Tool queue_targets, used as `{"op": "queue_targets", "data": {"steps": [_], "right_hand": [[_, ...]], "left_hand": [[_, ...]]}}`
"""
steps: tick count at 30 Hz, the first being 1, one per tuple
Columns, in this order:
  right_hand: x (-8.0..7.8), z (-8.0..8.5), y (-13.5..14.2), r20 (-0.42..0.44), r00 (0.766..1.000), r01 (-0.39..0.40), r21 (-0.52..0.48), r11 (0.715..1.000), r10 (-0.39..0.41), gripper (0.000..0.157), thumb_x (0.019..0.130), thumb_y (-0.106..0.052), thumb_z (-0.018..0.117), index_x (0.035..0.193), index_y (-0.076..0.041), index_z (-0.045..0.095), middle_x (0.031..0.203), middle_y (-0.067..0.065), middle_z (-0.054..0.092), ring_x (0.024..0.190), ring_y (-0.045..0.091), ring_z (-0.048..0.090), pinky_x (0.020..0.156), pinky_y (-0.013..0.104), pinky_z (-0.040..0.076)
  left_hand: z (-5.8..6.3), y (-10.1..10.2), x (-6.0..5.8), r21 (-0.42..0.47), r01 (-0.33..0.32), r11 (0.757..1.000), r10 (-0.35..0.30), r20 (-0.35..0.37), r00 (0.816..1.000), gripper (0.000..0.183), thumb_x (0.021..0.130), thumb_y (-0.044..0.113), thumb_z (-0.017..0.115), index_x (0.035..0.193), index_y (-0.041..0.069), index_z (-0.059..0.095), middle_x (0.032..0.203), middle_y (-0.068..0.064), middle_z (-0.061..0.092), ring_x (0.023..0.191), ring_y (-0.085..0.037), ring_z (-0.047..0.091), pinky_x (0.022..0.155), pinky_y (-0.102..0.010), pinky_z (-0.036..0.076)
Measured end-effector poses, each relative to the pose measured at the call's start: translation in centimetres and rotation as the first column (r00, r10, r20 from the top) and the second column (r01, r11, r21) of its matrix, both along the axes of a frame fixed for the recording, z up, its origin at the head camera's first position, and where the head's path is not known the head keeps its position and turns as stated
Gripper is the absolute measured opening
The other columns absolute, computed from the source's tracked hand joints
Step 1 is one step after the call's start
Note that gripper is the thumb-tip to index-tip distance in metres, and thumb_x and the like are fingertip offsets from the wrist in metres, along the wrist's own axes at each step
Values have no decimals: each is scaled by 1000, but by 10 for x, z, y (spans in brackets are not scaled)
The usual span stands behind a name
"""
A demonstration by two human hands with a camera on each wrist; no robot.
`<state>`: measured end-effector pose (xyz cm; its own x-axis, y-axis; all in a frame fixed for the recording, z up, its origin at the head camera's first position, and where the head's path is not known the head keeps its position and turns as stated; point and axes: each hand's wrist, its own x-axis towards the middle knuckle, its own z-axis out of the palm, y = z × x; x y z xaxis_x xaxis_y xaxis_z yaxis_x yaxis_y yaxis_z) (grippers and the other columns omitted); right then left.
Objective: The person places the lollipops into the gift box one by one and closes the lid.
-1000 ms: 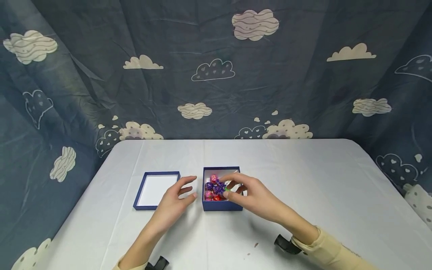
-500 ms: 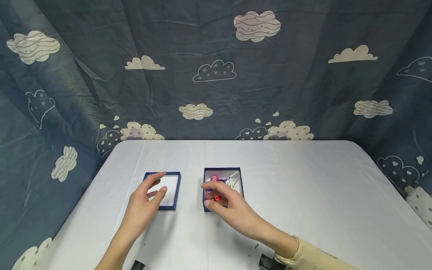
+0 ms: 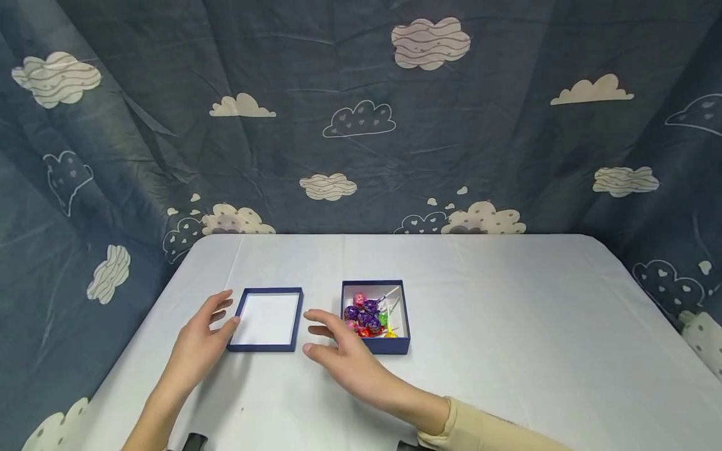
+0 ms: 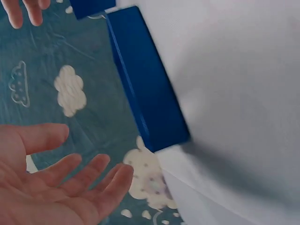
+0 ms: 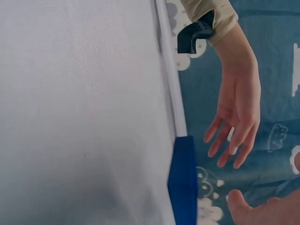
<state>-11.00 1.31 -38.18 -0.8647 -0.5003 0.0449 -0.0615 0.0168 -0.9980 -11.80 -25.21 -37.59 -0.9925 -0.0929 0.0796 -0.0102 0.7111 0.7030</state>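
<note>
A shallow blue lid (image 3: 267, 319) with a white inside lies open side up on the white table. Just left of it my left hand (image 3: 197, 344) hovers, fingers loosely bent and holding nothing. In the left wrist view this hand (image 4: 75, 192) is apart from the lid's blue side (image 4: 150, 79). Between the lid and a blue box is my right hand (image 3: 350, 363), fingers spread and likewise holding nothing; its wrist and back overlap the box's front left corner. Inside the box (image 3: 395, 346) lie several wrapped lollipops (image 3: 369, 319), purple, pink, red, green and yellow, with white sticks.
The white tablecloth (image 3: 507, 313) spreads right of the box and behind it. A dark blue curtain (image 3: 479, 125) with cloud prints hangs behind the table. Black straps with camera mounts (image 3: 194, 441) sit at the wrists.
The right hand has left the inside of the box and moved left toward the lid. My left hand has passed over the lid to its left side. Box and lid stay put.
</note>
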Motion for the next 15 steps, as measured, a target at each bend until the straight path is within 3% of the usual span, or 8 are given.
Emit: {"op": "queue_targets", "data": {"steps": [4,7,11,15], "right_hand": [[-4,-8,-16,43,999,13,10,1000,-13,49,99,-20,55,146,-14,42,146,16,43,133,30,44,100,49,43],[-10,-18,-27,30,999,19,29,999,-20,51,99,-16,53,148,-8,38,149,19,39,135,32,42,104,50,40],[-17,-29,-40,-8,998,63,85,994,-63,53,99,-13,50,148,-2,35,150,18,37,135,34,41,108,50,35],[-24,-35,-49,-2,990,142,136,980,-143,54,98,-14,51,148,1,35,146,21,40,132,36,43,107,52,35]], "left_hand": [[-9,-11,-6,-9,8,1000,-7,87,996,46,99,15,55,139,-3,45,137,-27,50,123,-44,49,96,-58,41],[-15,-18,-10,28,12,1000,-16,154,988,46,99,16,55,138,-6,45,134,-29,50,119,-43,51,94,-55,44],[-24,-27,-17,113,13,993,-38,223,974,48,99,15,54,139,-9,42,129,-29,51,112,-38,55,86,-43,50],[-33,-35,-25,191,9,982,-60,263,963,49,100,13,54,140,-11,40,121,-24,52,97,-25,56,73,-29,51]]}}
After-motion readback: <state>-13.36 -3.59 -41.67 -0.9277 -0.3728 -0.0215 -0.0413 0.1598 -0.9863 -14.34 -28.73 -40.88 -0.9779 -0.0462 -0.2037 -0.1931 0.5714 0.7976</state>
